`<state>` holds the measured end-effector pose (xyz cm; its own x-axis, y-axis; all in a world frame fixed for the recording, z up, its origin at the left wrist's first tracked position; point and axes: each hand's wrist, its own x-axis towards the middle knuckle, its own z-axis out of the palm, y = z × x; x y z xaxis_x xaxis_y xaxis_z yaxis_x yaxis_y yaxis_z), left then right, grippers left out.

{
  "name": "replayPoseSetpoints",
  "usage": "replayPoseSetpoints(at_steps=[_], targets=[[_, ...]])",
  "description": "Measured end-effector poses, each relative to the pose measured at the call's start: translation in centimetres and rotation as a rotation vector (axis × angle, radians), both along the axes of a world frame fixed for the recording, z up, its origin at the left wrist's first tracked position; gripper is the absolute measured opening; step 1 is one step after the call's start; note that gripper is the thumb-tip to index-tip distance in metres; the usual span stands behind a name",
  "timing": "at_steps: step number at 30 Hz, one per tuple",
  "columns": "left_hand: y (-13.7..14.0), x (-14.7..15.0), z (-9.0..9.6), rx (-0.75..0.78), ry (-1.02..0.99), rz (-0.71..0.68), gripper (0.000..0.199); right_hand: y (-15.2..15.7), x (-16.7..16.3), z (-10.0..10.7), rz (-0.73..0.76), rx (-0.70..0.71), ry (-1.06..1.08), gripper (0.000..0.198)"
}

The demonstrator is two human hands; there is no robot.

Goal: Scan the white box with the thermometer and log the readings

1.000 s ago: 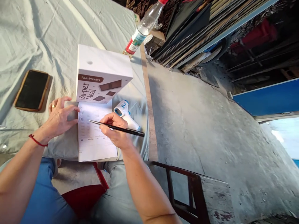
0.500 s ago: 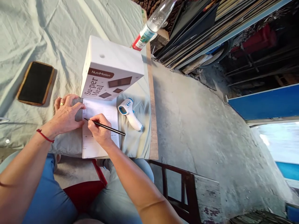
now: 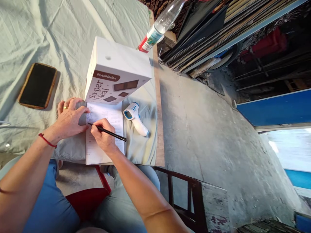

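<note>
The right hand (image 3: 104,137) pinches a slim black pen (image 3: 108,132) near its writing end, the barrel running back over the knuckles and its tip resting on the printed sheet (image 3: 107,129), close to that sheet's left edge. Just beyond the tip, the left hand (image 3: 69,118) lies flat with fingers spread, grasping nothing, pressing down the margin and the grey cloth (image 3: 73,38) beside it. The sheet reaches the near edge of the table, so part of it lies under the writing wrist with little support behind; the entry will likely go cleaner if the wrist stays planted and only the fingers move. The rows are fine and closely set, so it seems wise to keep the left fingertips beside the line being filled, as a guide and a clamp, since paper on cloth may slide. Directly ahead of the pen stands a white NutriMotion carton (image 3: 116,69), covering the sheet's far end. To the right of the grip lies a white and blue infrared thermometer (image 3: 135,118), apart from the paper. Well to the left of both hands sits a smartphone (image 3: 37,85), screen dark.
</note>
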<state>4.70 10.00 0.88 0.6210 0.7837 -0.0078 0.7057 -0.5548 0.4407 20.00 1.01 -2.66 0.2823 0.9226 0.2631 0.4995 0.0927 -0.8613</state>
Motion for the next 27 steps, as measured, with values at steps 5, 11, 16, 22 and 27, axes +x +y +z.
replayPoseSetpoints(at_steps=[5,11,16,22,27], targets=[[-0.2,0.1,0.4,-0.003,0.029,0.012,0.043,-0.1,0.0,0.0,0.003,0.009,0.000,0.015],[-0.2,0.1,0.5,0.013,0.015,0.001,0.040,-0.1,0.0,0.0,-0.016,0.039,-0.007,0.014],[0.1,0.0,-0.2,0.014,-0.005,0.000,0.043,-0.1,0.0,0.0,-0.014,0.069,-0.019,0.013],[0.2,0.0,-0.4,0.001,-0.023,0.008,0.043,-0.2,0.1,-0.1,-0.003,0.050,-0.038,0.013],[0.1,0.0,0.1,-0.012,-0.012,0.004,0.045,-0.2,0.1,-0.2,-0.062,0.096,-0.038,0.014]])
